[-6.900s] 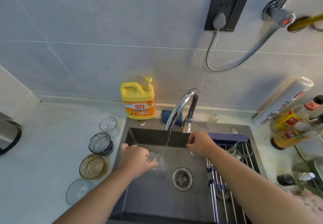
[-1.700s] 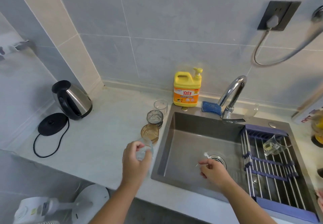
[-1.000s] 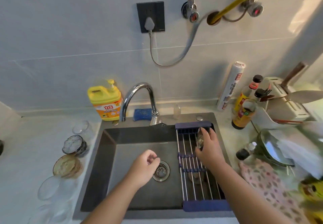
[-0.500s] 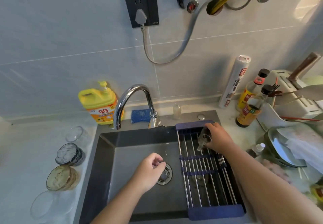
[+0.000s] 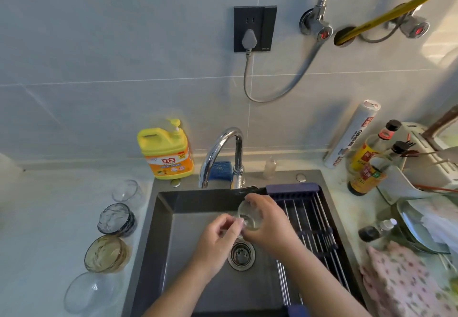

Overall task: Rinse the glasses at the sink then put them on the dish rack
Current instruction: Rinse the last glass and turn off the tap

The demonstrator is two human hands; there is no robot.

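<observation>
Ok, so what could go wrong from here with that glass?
The right hand grips the small glass above the hard sink. If the glass is wet, it might slip and crack. The rack has open gaps between its bars, so a glass this small may tip when set down there.

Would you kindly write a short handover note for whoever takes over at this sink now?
Right hand grips a small clear glass over the sink.
Left hand is beside it; grip unclear.
Waiting on the counter: far clear glass, blue-grey glass, amber glass, near clear glass.
Dish rack shows no glass.
Left: rinse and rack all five.
</observation>
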